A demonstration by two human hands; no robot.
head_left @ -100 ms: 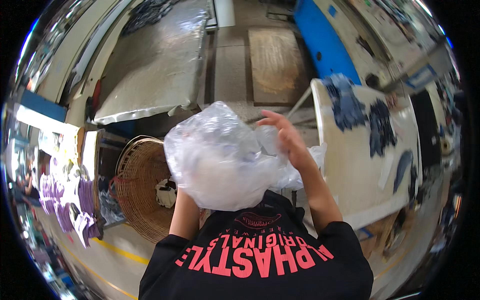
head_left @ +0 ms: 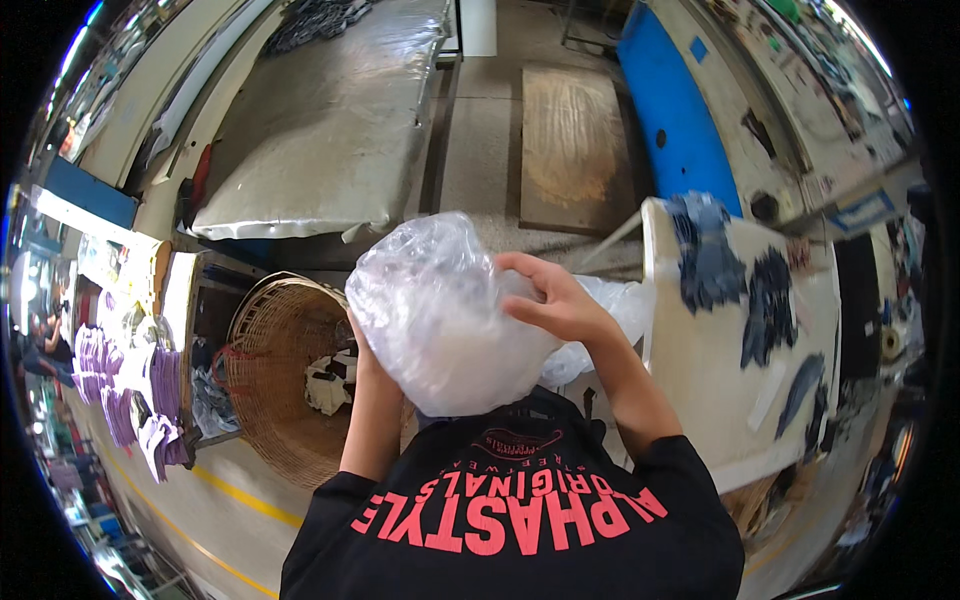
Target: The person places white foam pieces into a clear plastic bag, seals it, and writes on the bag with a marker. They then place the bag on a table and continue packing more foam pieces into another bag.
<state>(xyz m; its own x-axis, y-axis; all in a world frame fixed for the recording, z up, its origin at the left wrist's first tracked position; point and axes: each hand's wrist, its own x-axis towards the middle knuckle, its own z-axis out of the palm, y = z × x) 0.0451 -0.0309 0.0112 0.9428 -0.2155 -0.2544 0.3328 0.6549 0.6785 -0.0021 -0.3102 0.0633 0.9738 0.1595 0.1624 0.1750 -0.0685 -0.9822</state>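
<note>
A crumpled, see-through plastic bag (head_left: 460, 330), bulging with whitish contents I cannot make out, is held up in front of my chest. My left hand (head_left: 358, 330) grips it from the left and below, most of its fingers hidden behind the plastic. At the bag's upper right side is my right hand (head_left: 560, 300), its thumb and forefinger spread apart in a curve against the plastic. More clear plastic (head_left: 615, 310) lies beyond my right wrist, beside the pale table.
A tall wicker basket (head_left: 265, 380) stands at my left with pale and dark cloth inside. The pale table (head_left: 700, 370) on the right carries dark blue fabric pieces (head_left: 705, 250). A plastic-covered table (head_left: 320, 140) is ahead left. Stacked purple pieces (head_left: 165, 380) sit far left.
My right hand has come in leftward from beside the bag to its upper right side. The bag has shifted slightly and its shape has changed.
</note>
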